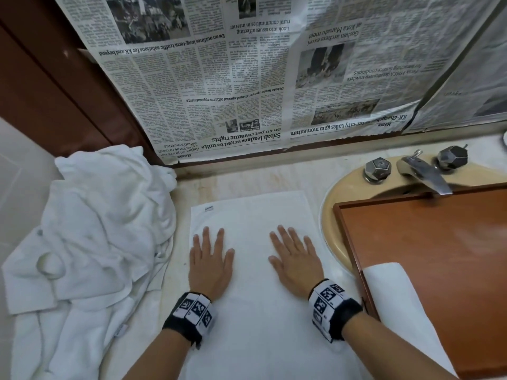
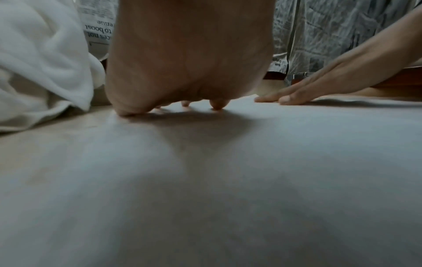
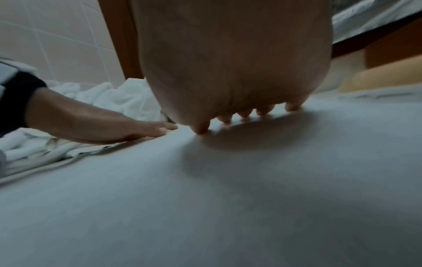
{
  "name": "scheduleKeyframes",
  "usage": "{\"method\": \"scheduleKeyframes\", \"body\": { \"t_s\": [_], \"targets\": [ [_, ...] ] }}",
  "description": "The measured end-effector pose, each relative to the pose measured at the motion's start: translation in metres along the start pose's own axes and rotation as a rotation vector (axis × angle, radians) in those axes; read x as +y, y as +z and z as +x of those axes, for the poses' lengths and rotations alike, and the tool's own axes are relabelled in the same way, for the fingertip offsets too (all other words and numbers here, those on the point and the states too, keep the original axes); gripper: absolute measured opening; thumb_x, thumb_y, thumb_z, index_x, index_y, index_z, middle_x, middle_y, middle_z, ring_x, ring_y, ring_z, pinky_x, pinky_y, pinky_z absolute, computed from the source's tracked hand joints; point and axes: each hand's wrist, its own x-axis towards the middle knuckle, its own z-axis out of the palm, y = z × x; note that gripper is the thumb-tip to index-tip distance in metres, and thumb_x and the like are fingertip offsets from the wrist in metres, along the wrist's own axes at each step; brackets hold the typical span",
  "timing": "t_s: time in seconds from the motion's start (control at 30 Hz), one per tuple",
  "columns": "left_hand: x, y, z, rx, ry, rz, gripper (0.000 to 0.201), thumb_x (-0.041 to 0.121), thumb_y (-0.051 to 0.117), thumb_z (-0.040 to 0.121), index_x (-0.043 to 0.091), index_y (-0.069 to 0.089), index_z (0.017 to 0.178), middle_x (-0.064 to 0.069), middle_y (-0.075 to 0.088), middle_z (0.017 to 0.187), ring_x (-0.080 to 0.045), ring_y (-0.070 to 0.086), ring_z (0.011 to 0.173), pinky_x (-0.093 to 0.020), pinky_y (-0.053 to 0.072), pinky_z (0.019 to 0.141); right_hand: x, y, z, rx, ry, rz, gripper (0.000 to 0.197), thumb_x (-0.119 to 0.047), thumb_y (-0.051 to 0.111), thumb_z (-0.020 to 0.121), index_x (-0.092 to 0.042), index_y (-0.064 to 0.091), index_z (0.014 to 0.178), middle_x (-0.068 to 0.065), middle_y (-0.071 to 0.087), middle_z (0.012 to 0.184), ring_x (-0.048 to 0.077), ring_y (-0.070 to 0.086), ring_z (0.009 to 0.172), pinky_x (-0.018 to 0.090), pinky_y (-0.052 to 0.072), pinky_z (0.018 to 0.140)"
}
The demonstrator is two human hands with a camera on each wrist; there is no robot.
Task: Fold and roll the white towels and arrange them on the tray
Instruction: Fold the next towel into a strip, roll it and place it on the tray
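We pressed our left hand and right hand flat, fingers spread, on the white towel lying on the counter, beside the tray holding one rolled towel.

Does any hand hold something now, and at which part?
Nothing is held. The left hand and right hand lie flat on the spread towel.

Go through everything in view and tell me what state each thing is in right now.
Flat towel: spread on the counter.
Left hand: flat, pressing the towel.
Right hand: flat, pressing the towel.
Rolled towel: on the tray.
Tray: resting over the sink.
Towel pile: crumpled, unfolded.
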Motion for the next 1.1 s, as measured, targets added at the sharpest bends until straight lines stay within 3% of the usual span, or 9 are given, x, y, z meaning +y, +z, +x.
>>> {"method": "scheduleKeyframes", "body": {
  "t_s": [0.1,0.2,0.27,0.33,0.43,0.67,0.8,0.93,1.1],
  "targets": [
    [-0.007,-0.008,0.004,0.027,-0.073,-0.026,0.063,0.054,0.023,0.102,0.031,0.01,0.159,-0.003,-0.006,0.168,-0.03,-0.005,0.153,-0.051,0.003,0.123,0.017,-0.011,-0.005,0.027,0.126,0.078,0.063,-0.046,0.013,0.104,-0.018,-0.004,0.158,-0.002,-0.015,0.164,0.016,-0.012,0.151,0.042,-0.005,0.121],
    [0.007,-0.016,0.014,0.06,-0.063,-0.11,0.061,0.048,0.031,0.102,0.019,0.024,0.156,-0.007,0.006,0.167,-0.03,0.003,0.153,-0.053,0.006,0.122,0.021,-0.024,-0.017,0.171,0.213,0.207,0.061,-0.031,0.035,0.104,-0.003,0.016,0.155,0.013,0.014,0.163,0.024,0.011,0.151,0.035,0.012,0.122],
    [0.027,-0.021,0.022,0.065,0.052,-0.133,0.064,0.046,0.032,0.097,0.014,0.033,0.153,-0.011,0.019,0.163,-0.03,0.017,0.15,-0.051,0.013,0.121,0.024,-0.028,-0.027,0.264,0.29,0.257,0.048,-0.019,0.044,0.1,0.001,0.037,0.143,0.015,0.038,0.148,0.028,0.036,0.137,0.033,0.032,0.111],
    [0.054,-0.023,0.032,0.059,0.215,-0.178,0.058,0.039,0.042,0.095,0.012,0.044,0.147,-0.013,0.038,0.155,-0.034,0.035,0.141,-0.045,0.026,0.116,0.028,-0.028,-0.036,0.302,0.377,0.265,0.03,-0.012,0.046,0.098,-0.002,0.05,0.126,0.014,0.05,0.13,0.027,0.051,0.117,0.033,0.046,0.092],
    [0.104,-0.017,0.048,-0.023,0.444,-0.187,0.042,0.025,0.051,0.1,0.019,0.052,0.141,-0.009,0.053,0.14,-0.031,0.049,0.125,-0.041,0.04,0.103,0.033,-0.023,-0.041,0.292,0.49,0.27,0.02,-0.009,0.047,0.098,-0.002,0.055,0.114,0.014,0.053,0.122,0.027,0.056,0.103,0.029,0.045,0.078],
    [0.177,-0.001,0.081,-0.094,0.723,-0.067,0.036,0.019,0.05,0.1,0.032,0.063,0.131,-0.005,0.06,0.113,-0.029,0.057,0.099,-0.039,0.045,0.078,0.033,-0.016,-0.043,0.221,0.561,0.284,0.026,-0.023,0.047,0.101,-0.006,0.051,0.121,0.008,0.047,0.128,0.024,0.053,0.115,0.029,0.046,0.081],
    [0.184,0.004,0.094,-0.139,0.713,0.029,0.035,0.024,0.044,0.102,0.037,0.061,0.13,0.0,0.059,0.112,-0.025,0.058,0.101,-0.035,0.036,0.073,0.032,-0.011,-0.041,0.234,0.607,0.328,0.032,-0.025,0.05,0.1,-0.006,0.049,0.126,0.009,0.048,0.129,0.025,0.049,0.12,0.03,0.045,0.084],
    [0.183,0.005,0.095,-0.166,0.728,0.034,0.032,0.023,0.043,0.101,0.035,0.063,0.123,0.002,0.058,0.11,-0.022,0.057,0.1,-0.035,0.032,0.073,0.028,-0.009,-0.039,0.272,0.61,0.366,0.026,-0.02,0.054,0.095,-0.006,0.055,0.116,0.009,0.057,0.12,0.025,0.054,0.112,0.031,0.046,0.078],
    [0.188,0.004,0.094,-0.186,0.706,0.097,0.024,0.016,0.045,0.092,0.02,0.06,0.11,-0.003,0.057,0.101,-0.029,0.056,0.095,-0.038,0.038,0.079,0.031,-0.016,-0.046,0.315,0.605,0.533,0.016,-0.015,0.059,0.087,-0.009,0.047,0.097,0.007,0.06,0.092,0.026,0.058,0.077,0.031,0.042,0.058]
  ]
}}
